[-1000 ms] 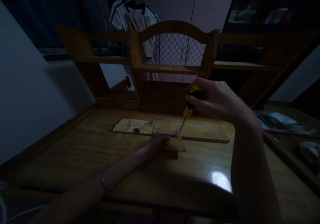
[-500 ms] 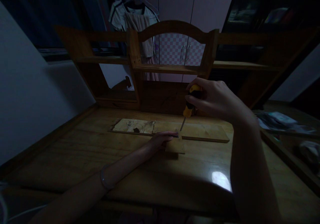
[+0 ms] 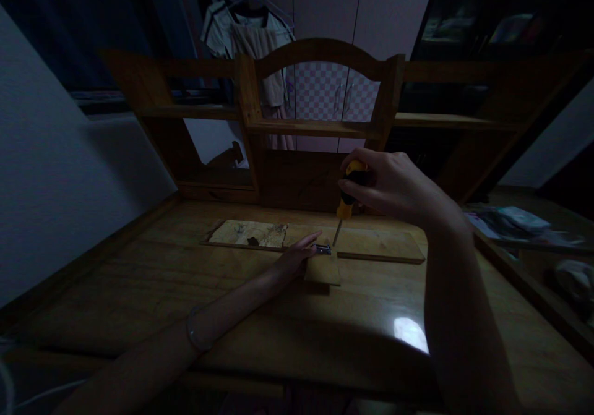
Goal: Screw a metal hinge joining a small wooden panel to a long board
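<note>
My right hand (image 3: 390,183) is closed around the yellow and black handle of a screwdriver (image 3: 346,201). The screwdriver leans slightly, its shaft pointing down; the tip is beside a small shiny metal fitting (image 3: 322,250), but contact cannot be made out. Under the fitting lies a small thin wooden board (image 3: 323,271), overhanging the front edge of a long plank (image 3: 380,245) and casting a shadow. From the left, my left hand (image 3: 294,261) grips the fitting at the board, index finger raised and stretched out above it. Its lower fingers are partly hidden.
The wooden desk (image 3: 223,285) has a shelf unit (image 3: 315,129) along its back. Torn, stained paper (image 3: 248,234) covers the plank's left part. Papers and bags (image 3: 520,219) lie at the right. Clothes (image 3: 264,38) hang behind. The light is dim.
My left index finger has lifted off the metal fitting, leaving more of it visible. My right hand and the screwdriver have moved slightly left and down.
</note>
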`<state>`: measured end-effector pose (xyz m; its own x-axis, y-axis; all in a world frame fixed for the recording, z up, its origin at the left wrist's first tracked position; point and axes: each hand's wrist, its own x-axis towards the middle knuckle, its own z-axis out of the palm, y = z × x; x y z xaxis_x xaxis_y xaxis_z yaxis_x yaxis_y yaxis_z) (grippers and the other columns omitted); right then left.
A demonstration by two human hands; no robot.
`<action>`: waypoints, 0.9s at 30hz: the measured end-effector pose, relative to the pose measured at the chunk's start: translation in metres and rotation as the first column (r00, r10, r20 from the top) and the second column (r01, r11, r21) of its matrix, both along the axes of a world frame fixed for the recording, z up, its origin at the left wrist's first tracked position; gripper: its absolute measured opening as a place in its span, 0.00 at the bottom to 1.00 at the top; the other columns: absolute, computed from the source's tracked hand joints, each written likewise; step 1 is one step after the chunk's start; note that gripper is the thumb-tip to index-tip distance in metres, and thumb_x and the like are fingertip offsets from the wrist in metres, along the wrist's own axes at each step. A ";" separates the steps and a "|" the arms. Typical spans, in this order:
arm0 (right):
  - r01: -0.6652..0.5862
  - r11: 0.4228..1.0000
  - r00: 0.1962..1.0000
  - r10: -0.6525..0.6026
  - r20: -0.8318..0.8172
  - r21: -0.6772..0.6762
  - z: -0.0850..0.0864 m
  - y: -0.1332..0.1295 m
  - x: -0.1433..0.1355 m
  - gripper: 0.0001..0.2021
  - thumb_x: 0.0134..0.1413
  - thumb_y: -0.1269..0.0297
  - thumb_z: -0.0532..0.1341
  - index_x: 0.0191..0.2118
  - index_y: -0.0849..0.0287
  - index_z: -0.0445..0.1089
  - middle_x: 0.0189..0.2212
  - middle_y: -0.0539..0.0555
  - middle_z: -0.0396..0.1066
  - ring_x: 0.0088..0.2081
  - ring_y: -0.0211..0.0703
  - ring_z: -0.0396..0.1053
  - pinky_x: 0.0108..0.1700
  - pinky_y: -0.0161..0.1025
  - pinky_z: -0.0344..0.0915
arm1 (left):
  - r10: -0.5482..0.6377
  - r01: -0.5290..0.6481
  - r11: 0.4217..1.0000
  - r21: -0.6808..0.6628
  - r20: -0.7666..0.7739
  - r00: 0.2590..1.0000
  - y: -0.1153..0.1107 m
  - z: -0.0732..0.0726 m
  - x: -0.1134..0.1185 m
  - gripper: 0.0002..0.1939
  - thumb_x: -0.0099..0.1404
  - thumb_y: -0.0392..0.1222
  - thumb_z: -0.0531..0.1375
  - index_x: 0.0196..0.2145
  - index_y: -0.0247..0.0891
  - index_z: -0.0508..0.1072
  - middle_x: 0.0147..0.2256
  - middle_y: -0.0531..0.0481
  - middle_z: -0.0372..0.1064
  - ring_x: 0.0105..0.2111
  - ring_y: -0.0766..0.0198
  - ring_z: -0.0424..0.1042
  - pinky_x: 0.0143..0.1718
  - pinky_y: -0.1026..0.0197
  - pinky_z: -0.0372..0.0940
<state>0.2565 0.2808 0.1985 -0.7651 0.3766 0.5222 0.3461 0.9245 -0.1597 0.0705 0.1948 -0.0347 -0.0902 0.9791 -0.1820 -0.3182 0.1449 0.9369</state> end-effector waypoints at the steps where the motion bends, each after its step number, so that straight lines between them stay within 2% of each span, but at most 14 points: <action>1: -0.006 1.000 1.000 0.006 0.005 -0.005 0.000 0.000 0.000 0.11 0.57 0.59 0.60 0.42 0.59 0.71 0.27 0.52 0.68 0.30 0.42 0.64 0.31 0.38 0.51 | 0.010 -0.010 1.000 -0.004 -0.014 1.000 0.001 -0.001 -0.001 0.35 0.63 0.49 0.63 0.66 0.48 0.59 0.54 0.44 0.70 0.49 0.53 0.72 0.46 0.55 0.65; 8: -0.007 1.000 1.000 0.007 0.003 -0.010 0.000 -0.002 -0.001 0.10 0.57 0.59 0.60 0.40 0.59 0.71 0.28 0.53 0.70 0.31 0.43 0.65 0.32 0.38 0.51 | 0.073 -0.075 0.997 -0.012 -0.126 0.989 0.003 -0.002 -0.001 0.32 0.62 0.49 0.63 0.62 0.42 0.65 0.51 0.43 0.72 0.49 0.53 0.71 0.47 0.57 0.63; 12: -0.010 1.000 1.000 0.011 0.006 -0.023 0.000 -0.002 -0.002 0.11 0.57 0.59 0.60 0.41 0.59 0.71 0.28 0.52 0.70 0.31 0.43 0.65 0.32 0.38 0.52 | 0.108 -0.110 0.994 0.000 -0.178 0.978 0.004 0.001 0.002 0.22 0.60 0.46 0.64 0.51 0.36 0.74 0.47 0.42 0.74 0.46 0.54 0.72 0.46 0.58 0.63; 15: -0.007 1.000 1.000 0.007 0.010 -0.026 0.000 -0.002 -0.002 0.11 0.56 0.59 0.60 0.40 0.60 0.71 0.27 0.52 0.69 0.30 0.42 0.64 0.32 0.38 0.52 | 0.115 -0.116 0.993 0.002 -0.165 0.980 0.006 0.003 0.004 0.18 0.58 0.43 0.65 0.45 0.34 0.76 0.44 0.42 0.75 0.43 0.55 0.72 0.45 0.59 0.63; 19: -0.011 1.000 1.000 0.011 0.001 -0.013 0.000 -0.001 -0.002 0.10 0.56 0.59 0.60 0.40 0.60 0.71 0.27 0.52 0.69 0.30 0.42 0.64 0.32 0.38 0.52 | 0.111 -0.113 0.994 -0.015 -0.084 0.990 0.006 0.005 0.005 0.18 0.57 0.42 0.65 0.45 0.34 0.75 0.42 0.43 0.75 0.41 0.57 0.73 0.41 0.60 0.64; 23: -0.014 1.000 1.000 0.014 0.001 -0.016 -0.001 -0.002 -0.003 0.10 0.56 0.59 0.60 0.40 0.59 0.71 0.27 0.52 0.70 0.31 0.43 0.65 0.32 0.38 0.52 | 0.082 -0.084 0.996 -0.026 -0.066 0.994 0.006 0.004 0.003 0.19 0.57 0.44 0.66 0.45 0.35 0.75 0.41 0.43 0.75 0.39 0.58 0.73 0.38 0.61 0.64; 27: -0.040 0.998 0.999 0.040 0.005 -0.038 -0.003 -0.004 -0.006 0.10 0.56 0.60 0.60 0.41 0.59 0.72 0.28 0.53 0.71 0.31 0.44 0.66 0.32 0.38 0.52 | 0.071 -0.070 0.997 0.017 -0.070 0.995 0.006 0.000 0.001 0.19 0.58 0.46 0.66 0.45 0.35 0.75 0.42 0.44 0.75 0.40 0.58 0.72 0.40 0.60 0.63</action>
<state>0.2500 0.2764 0.1954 -0.7829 0.3655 0.5035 0.3103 0.9308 -0.1932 0.0716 0.2006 -0.0346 -0.1709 0.9725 -0.1583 -0.2604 0.1104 0.9592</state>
